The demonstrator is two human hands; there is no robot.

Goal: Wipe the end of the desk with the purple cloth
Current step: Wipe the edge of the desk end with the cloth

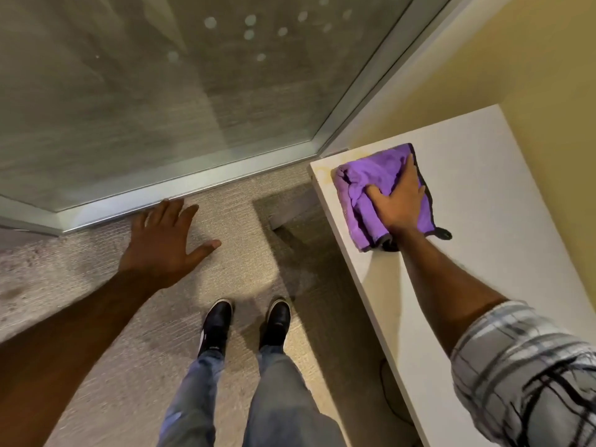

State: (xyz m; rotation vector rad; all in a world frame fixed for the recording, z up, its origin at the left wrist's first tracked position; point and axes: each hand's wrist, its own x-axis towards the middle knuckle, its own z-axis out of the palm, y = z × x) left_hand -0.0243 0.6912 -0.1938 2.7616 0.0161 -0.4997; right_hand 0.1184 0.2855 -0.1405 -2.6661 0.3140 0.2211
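A white desk [477, 201] runs along the right side, its far end near a yellow wall. A folded purple cloth [367, 185] with a dark border lies on the desk near its left front corner. My right hand [400, 198] presses flat on top of the cloth, fingers spread over it. A faint yellowish smear shows on the desk just left of the cloth, by the corner. My left hand [167, 240] hangs in the air over the carpet, fingers apart, holding nothing.
A frosted glass wall with an aluminium frame [180, 185] stands ahead and to the left. The yellow wall [503, 59] backs the desk. My feet in dark shoes [245, 324] stand on beige carpet beside the desk's left edge.
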